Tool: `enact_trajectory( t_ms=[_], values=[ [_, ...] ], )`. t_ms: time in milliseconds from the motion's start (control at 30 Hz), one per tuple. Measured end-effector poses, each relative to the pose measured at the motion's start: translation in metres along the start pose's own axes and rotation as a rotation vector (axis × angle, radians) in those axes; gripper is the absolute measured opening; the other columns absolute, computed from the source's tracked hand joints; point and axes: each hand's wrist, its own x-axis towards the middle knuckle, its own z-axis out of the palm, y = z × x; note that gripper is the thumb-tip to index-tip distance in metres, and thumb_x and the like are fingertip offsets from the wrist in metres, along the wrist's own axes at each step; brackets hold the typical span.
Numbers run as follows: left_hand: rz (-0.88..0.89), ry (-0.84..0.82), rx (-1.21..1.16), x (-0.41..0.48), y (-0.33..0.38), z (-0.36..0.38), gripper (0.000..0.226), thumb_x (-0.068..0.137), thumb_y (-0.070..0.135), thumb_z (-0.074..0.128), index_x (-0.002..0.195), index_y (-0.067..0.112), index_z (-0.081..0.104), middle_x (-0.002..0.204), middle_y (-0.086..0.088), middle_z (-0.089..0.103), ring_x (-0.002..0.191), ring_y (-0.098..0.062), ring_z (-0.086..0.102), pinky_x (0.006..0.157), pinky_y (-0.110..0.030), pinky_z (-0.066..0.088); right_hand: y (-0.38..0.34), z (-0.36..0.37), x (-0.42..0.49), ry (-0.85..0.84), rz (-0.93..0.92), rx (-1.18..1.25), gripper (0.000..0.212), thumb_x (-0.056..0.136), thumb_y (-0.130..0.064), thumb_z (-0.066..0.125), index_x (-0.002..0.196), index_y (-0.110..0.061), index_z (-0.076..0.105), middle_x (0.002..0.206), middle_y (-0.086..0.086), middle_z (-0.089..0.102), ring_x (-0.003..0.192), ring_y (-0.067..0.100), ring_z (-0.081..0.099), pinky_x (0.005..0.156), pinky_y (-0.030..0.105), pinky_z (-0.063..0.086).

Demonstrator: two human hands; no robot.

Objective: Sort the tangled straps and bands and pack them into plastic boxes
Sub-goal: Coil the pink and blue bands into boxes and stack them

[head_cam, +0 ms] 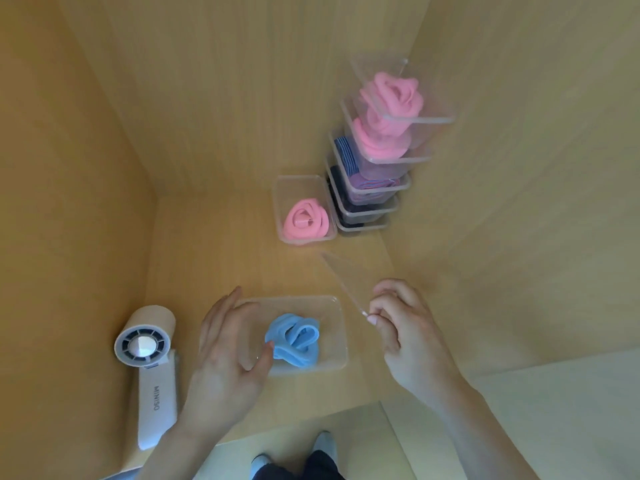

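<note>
though lidless, box (pixel 333 325) with blue band (pixel 294 339)

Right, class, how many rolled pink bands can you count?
3. The lone pink band lies in a box left of the stack; the top pink band and second pink band fill its two upper boxes. Lower boxes may hide more.

A crumpled blue band (pixel 294 339) lies in an open clear box (pixel 342 341). Its clear lid (pixel 341 271) tilts at 2 o'clock. At 12 a rolled pink band (pixel 306 219) fills a second box (pixel 298 183), with a stack of filled boxes (pixel 381 161) touching it at 1.
</note>
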Motion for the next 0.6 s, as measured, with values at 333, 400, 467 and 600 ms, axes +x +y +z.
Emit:
enact_trajectory(
  t_ms=[333, 400, 467, 600],
  values=[
    [-0.06, 0.004, -0.285, 0.01, 0.025, -0.041, 0.07, 0.084, 0.023, 0.075, 0.144, 0.045, 0.046, 0.147, 0.032, 0.042, 0.141, -0.003, 0.038, 0.11, -0.024, 0.033, -0.076, -0.056, -0.016, -0.364, -0.001, 0.49, 0.013, 0.094, -0.03, 0.059, 0.082, -0.032, 0.057, 0.115, -0.013, 0.068, 0.114, 0.011, 0.063, 0.091, 0.012, 0.041],
    [-0.033, -0.038, -0.395, 0.009, 0.028, -0.047, 0.032, 0.085, 0.022, 0.069, 0.112, 0.038, 0.071, 0.125, 0.015, 0.067, 0.123, -0.008, 0.058, 0.101, -0.022, 0.044, -0.075, -0.063, -0.016, -0.408, 0.077, 0.644, 0.013, 0.094, -0.025, 0.062, 0.081, -0.028, 0.059, 0.109, -0.007, 0.073, 0.11, 0.011, 0.066, 0.09, 0.014, 0.043],
    [-0.118, -0.086, -0.509, 0.004, 0.029, -0.05, 0.012, 0.089, 0.018, 0.071, 0.089, 0.029, 0.076, 0.098, 0.003, 0.076, 0.098, -0.014, 0.069, 0.088, -0.027, 0.051, -0.068, -0.061, -0.016, -0.367, 0.164, 0.762, 0.012, 0.095, -0.021, 0.065, 0.085, -0.019, 0.06, 0.103, -0.003, 0.075, 0.104, 0.009, 0.069, 0.087, 0.016, 0.046],
    [-0.274, -0.098, -0.492, -0.015, 0.018, -0.049, 0.017, 0.09, 0.012, 0.072, 0.077, 0.023, 0.074, 0.082, -0.001, 0.076, 0.076, -0.009, 0.066, 0.078, -0.024, 0.05, -0.05, -0.038, -0.014, -0.131, 0.285, 0.808, 0.009, 0.096, -0.01, 0.063, 0.089, -0.007, 0.06, 0.084, 0.005, 0.073, 0.085, 0.013, 0.069, 0.083, 0.022, 0.049]
  ],
)
